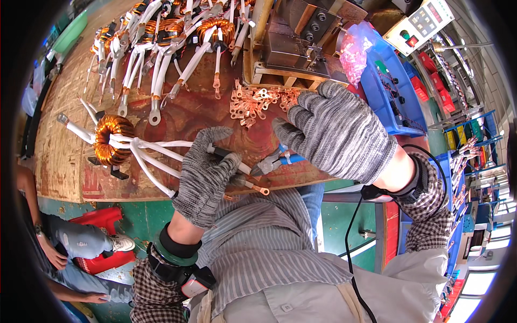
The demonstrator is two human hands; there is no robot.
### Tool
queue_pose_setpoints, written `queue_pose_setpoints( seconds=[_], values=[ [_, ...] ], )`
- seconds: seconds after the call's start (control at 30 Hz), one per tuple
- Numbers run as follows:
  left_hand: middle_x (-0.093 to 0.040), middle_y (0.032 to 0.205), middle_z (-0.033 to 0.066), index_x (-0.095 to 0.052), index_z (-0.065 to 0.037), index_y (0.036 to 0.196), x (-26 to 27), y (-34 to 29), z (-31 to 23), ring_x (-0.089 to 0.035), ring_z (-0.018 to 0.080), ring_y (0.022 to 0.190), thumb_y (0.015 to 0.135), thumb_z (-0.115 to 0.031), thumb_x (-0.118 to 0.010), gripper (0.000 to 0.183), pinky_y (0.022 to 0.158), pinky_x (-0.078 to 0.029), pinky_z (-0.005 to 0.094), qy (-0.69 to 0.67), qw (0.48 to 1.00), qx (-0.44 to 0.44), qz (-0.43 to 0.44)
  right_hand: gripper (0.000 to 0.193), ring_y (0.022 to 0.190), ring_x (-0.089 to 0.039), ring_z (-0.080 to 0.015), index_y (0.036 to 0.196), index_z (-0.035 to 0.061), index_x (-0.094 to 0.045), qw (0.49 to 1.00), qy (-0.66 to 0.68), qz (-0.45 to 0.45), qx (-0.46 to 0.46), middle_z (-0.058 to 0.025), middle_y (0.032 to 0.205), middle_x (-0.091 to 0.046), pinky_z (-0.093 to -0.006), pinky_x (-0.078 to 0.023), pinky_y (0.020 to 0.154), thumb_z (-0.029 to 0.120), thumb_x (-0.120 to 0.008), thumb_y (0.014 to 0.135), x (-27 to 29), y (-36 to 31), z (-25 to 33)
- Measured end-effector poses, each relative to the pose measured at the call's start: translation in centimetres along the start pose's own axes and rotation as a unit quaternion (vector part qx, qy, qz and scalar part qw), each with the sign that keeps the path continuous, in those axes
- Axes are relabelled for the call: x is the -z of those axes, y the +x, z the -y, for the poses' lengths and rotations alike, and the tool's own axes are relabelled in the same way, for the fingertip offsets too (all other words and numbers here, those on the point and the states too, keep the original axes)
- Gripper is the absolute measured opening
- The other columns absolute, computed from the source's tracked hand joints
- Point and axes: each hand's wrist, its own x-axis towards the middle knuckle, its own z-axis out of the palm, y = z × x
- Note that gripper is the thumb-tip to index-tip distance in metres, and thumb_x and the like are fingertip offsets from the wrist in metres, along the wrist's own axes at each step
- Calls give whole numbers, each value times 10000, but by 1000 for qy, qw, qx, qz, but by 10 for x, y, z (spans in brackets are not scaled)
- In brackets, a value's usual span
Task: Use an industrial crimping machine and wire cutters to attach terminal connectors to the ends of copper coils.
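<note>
My left hand (pixel 207 177), in a grey knitted glove, closes around the white-sleeved leads (pixel 156 153) of a copper-wound ring coil (pixel 113 140). A short black sleeve (pixel 221 152) shows between its thumb and fingers, and a lead with a copper lug (pixel 262 190) sticks out below. My right hand (pixel 339 134), also gloved, hovers beside a pile of copper lugs (pixel 256 102), thumb apart from its bent fingers; nothing shows in it. Cutting pliers with blue handles (pixel 291 159) lie on the table between my hands, their jaws close to the left hand's leads.
More ring coils (pixel 215 32) with lugged white leads crowd the far left of the worn wooden table (pixel 59 156). A metal press (pixel 301 48) stands beyond the lugs, with a pink bag (pixel 353 56) and blue bin (pixel 385 91) on its right. Another person's hand (pixel 54 255) rests at far left.
</note>
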Motion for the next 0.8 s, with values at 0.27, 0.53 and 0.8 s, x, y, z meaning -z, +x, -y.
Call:
queue_pose_setpoints(
  seconds=[0.27, 0.53, 0.8],
  values=[
    [-563, 747, 101, -410, -34, 1085, -6, 1, 6, -593, 159, 635, 796, 46, -483, 308, 560, -523, 247, 0, 1000, -12, 7, 337, 640, -523, -298, 936, 79, -593, 925, 329, -128, -139, -123, 727, -534, -378, -401, 546, 195, -649, 625, -29, -27, 4],
    [-516, 777, 90, -415, -25, 1050, -6, 3, 2, -598, 195, 698, 805, -10, -518, 266, 615, -557, 284, -68, 998, 1, -19, 296, 600, -532, -268, 832, 50, -554, 701, 649, -66, -288, -127, 651, -518, -338, -410, 555, 332, -596, 754, -45, -21, 43],
    [-532, 971, 119, -400, -44, 1170, 7, -8, -16, -576, 195, 840, 771, -181, -609, 471, 653, -534, 310, -100, 992, 27, 68, 284, 678, -558, -322, 899, 45, -541, 758, 530, -228, -304, -159, 716, -548, -384, -441, 600, 257, -611, 725, -58, 0, 69]
  ],
)
